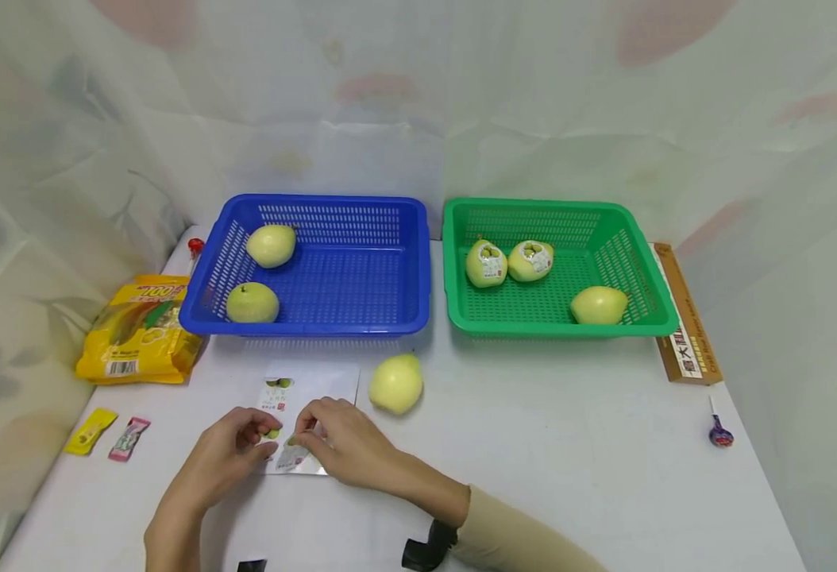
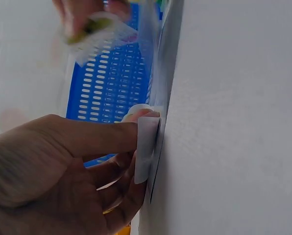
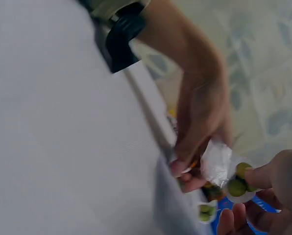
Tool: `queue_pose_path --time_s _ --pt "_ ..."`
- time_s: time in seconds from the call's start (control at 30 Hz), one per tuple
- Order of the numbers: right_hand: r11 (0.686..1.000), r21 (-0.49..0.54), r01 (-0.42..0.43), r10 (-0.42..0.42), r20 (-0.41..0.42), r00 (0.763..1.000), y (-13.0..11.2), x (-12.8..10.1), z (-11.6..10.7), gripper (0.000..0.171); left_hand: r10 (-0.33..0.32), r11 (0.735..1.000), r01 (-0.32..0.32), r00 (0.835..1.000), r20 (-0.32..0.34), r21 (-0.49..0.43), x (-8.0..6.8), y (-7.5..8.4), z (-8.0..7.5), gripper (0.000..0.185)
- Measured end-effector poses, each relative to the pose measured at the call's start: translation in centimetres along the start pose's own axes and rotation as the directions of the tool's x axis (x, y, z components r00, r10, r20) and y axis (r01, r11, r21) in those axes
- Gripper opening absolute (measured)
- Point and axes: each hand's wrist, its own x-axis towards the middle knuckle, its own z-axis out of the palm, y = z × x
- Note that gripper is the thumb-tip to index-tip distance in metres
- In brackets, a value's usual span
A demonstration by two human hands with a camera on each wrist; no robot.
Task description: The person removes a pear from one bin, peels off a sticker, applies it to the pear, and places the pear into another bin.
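My left hand [image 1: 229, 453] pins one sticker sheet [image 1: 307, 397]; my right hand [image 1: 340, 441] pinches one sticker [image 3: 236, 183]. Pears: two in the blue basket [image 1: 390, 318], three in the green basket [image 1: 454, 262], one loose pear [image 1: 395, 384].

On my bench [image 1: 568, 445]: blue basket [image 1: 361, 318] holding two pears; green basket [image 1: 461, 262] just beside it holding three, two labelled. One loose pear [image 1: 395, 384] in front of the blue basket. Yellow snack bag [image 1: 140, 334] and two small sachets at left; brown box [image 1: 686, 318] and lollipop [image 1: 719, 433] at right.
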Motion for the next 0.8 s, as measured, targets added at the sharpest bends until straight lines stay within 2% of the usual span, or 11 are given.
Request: queue_pose_path --time_s 0.1,0.2,0.3,0.37,0.43,0.53,0.63,0.7,0.8 --pt "0.98 0.198 0.006 0.0 -0.028 1.0 -0.1 -1.9 -2.4 0.009 0.018 1.0 -0.018 1.0 0.005 0.018 0.1 0.2 0.1 0.025" --pt "0.946 0.323 -0.02 0.038 -0.05 0.998 0.5 -3.7 -4.9 0.01 0.047 0.998 -0.047 0.999 -0.005 0.034 0.3 1.3 0.1 0.024" --pt "0.933 0.358 -0.04 0.078 -0.092 0.993 1.8 -5.1 -7.2 0.011 0.147 0.989 -0.147 0.986 -0.08 0.006 0.8 3.3 0.7 0.027" --pt "0.928 0.368 -0.06 0.109 -0.112 0.988 2.8 -5.8 -8.5 0.011 0.215 0.975 -0.221 0.968 -0.128 -0.031 1.4 4.9 1.6 0.039" --pt "0.923 0.378 -0.069 0.125 -0.125 0.984 3.8 -6.3 -9.5 0.011 0.275 0.956 -0.287 0.95 -0.149 -0.066 2.1 6.5 2.6 0.053" --pt "0.916 0.395 -0.071 0.129 -0.122 0.984 4.8 -6.8 -10.8 0.012 0.326 0.938 -0.334 0.941 -0.096 -0.092 3.0 8.6 4.1 0.07" --pt "0.919 0.39 -0.049 0.099 -0.111 0.989 5.4 -7.2 -11.8 0.013 0.376 0.921 -0.375 0.927 -0.012 -0.106 3.7 10.2 5.2 0.071" --pt "0.926 0.376 -0.038 0.082 -0.101 0.991 5.8 -7.3 -12.3 0.013 0.41 0.906 -0.401 0.911 0.043 -0.137 4.2 10.9 5.9 0.066" --pt "0.937 0.347 -0.027 0.063 -0.091 0.994 6.6 -7.4 -13.1 0.012 0.466 0.872 -0.435 0.878 0.11 -0.222 4.6 11.6 6.8 0.062"
